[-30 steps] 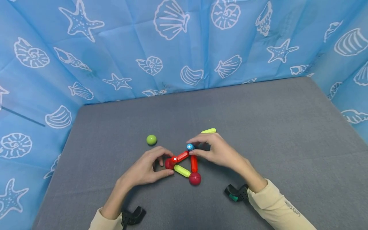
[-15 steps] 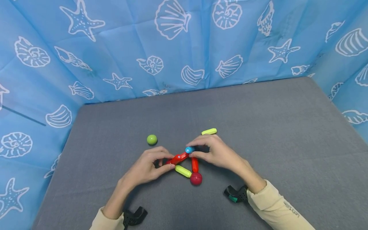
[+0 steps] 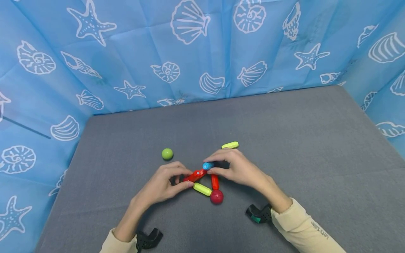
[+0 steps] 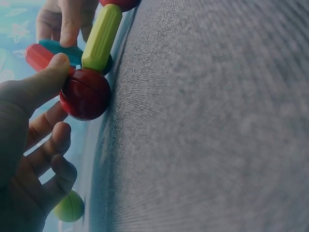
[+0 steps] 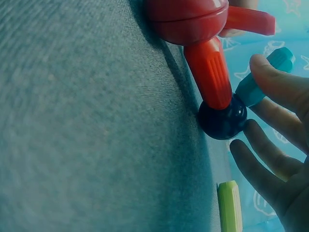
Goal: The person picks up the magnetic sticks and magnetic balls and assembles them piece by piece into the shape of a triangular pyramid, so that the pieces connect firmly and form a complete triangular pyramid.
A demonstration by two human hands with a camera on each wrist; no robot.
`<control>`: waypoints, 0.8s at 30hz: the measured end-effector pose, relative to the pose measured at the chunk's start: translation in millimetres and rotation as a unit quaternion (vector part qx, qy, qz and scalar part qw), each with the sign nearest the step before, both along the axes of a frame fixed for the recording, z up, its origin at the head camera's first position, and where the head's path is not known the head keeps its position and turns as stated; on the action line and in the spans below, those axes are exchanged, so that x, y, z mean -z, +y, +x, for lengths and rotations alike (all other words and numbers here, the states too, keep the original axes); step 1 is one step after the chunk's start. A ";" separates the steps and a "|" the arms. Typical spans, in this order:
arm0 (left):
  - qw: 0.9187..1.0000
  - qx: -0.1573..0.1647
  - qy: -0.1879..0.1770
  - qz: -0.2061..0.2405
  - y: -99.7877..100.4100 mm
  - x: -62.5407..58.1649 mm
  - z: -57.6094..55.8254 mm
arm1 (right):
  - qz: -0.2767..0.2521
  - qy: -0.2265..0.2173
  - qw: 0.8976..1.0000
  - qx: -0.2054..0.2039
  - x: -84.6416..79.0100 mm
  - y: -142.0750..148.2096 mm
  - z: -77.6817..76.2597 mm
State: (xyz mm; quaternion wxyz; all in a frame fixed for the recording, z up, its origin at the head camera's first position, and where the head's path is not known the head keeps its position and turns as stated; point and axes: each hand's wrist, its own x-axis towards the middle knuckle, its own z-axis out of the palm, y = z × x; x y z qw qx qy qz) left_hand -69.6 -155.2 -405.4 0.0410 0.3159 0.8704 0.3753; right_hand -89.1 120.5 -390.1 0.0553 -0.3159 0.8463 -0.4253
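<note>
A flat triangle of magnetic sticks and balls lies on the grey cloth. Its sides are a yellow-green stick (image 3: 202,189) and two red sticks, one of them the right-hand red stick (image 3: 215,182). At its corners are a near red ball (image 3: 216,196), a left red ball (image 4: 86,94) and a dark blue ball (image 5: 223,118). My left hand (image 3: 164,181) pinches a tilted red stick (image 4: 38,56) rising from the left ball. My right hand (image 3: 235,167) pinches a blue stick (image 5: 264,77) standing tilted on the blue ball. The two tilted sticks' upper ends are free.
A loose green ball (image 3: 167,154) lies behind my left hand. Beyond my right hand rests a loose yellow-green stick (image 3: 230,144). A blue shell-patterned curtain (image 3: 190,52) hangs along the back and sides of the grey-covered table (image 3: 284,140).
The red stick under my left hand has tipped over to the right, and my left fingers have closed on it. The blue stick leans a little further left in my right hand.
</note>
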 end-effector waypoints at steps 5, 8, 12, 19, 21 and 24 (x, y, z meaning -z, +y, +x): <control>1.000 0.000 -0.009 0.004 -0.7 0.2 0.7 | 0.003 0.001 1.000 -0.009 0.1 1.0 -1.1; 1.000 0.002 -0.009 0.002 -0.9 0.6 0.7 | 0.005 -0.009 1.000 -0.013 -2.3 6.3 -3.6; 1.000 0.009 -0.017 -0.006 -1.2 0.3 0.5 | 0.018 0.005 0.999 0.026 -7.9 20.7 -10.9; 0.998 0.027 -0.052 -0.018 -5.0 2.6 1.0 | 0.124 0.043 0.984 0.123 -3.2 36.6 -22.6; 0.998 0.025 -0.053 -0.018 -4.6 2.7 1.1 | 0.147 0.035 0.981 0.119 0.2 37.3 -22.8; 0.998 0.019 -0.058 -0.023 -2.9 1.2 1.7 | 0.172 0.028 0.978 0.112 3.9 37.1 -22.9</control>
